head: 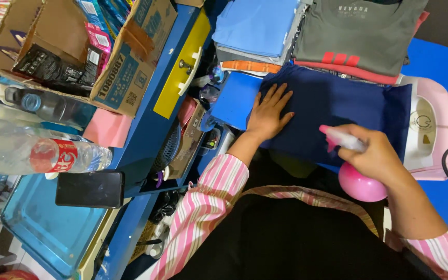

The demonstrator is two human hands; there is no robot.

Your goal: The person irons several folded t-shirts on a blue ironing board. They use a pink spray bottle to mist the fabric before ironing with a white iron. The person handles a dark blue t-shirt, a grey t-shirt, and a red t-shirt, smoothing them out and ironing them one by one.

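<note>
Left hand [268, 114] flat, fingers spread, pressing on a navy blue garment [338, 111] spread over the blue ironing surface [442, 67], just below folded shirts [359, 31]. Right hand [377, 155] clamped around a pink spray bottle [359, 184], nozzle toward the cloth. Pink iron [429, 129] resting at the garment's right edge. Garment likely soft, light, limp, prone to wrinkling: best pinned flat or pinched at hems. Bottle rigid, smooth, probably light: best gripped at the neck.
</note>
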